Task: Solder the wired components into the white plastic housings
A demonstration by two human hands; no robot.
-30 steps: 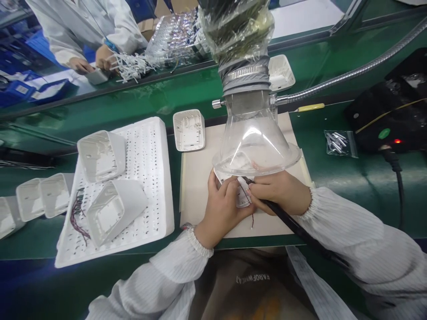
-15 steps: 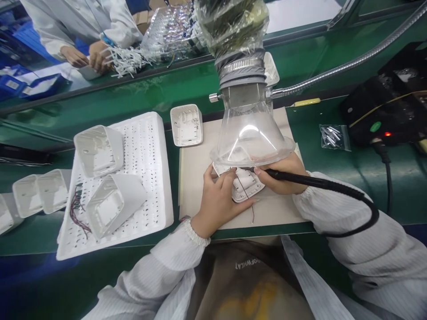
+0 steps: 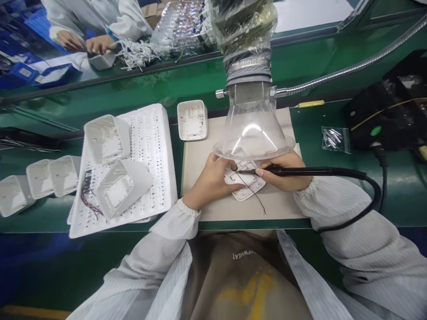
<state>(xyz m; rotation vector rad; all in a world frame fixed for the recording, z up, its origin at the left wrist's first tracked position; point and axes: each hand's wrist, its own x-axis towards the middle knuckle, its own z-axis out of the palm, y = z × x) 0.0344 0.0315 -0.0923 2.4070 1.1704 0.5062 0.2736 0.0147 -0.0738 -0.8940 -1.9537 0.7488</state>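
My left hand (image 3: 213, 181) grips the left side of a white plastic housing (image 3: 246, 194), its fingers curled at the far edge and the thumb along the near side. A thin dark wire (image 3: 255, 195) runs from inside the housing over its near rim onto the beige mat. My right hand (image 3: 288, 172) is closed around a black soldering iron (image 3: 300, 171), its tip pointing left into the housing, close to my left fingertips. Whether the tip touches anything is too small to tell. A clear fume hood (image 3: 255, 133) hangs just above and hides part of both hands.
A white foam tray (image 3: 160, 178) at left carries two housings and a wire bundle (image 3: 88, 195). More housings (image 3: 65, 175) stand left of it; another (image 3: 192, 120) sits behind the mat (image 3: 190, 178). A black soldering station (image 3: 383, 115) stands right. A co-worker's hands (image 3: 100, 44) work across the bench.
The view has shifted slightly. My left hand has re-gripped, with its fingers more curled. The iron's tip has come down a little, and the wire's loose end has swung right.
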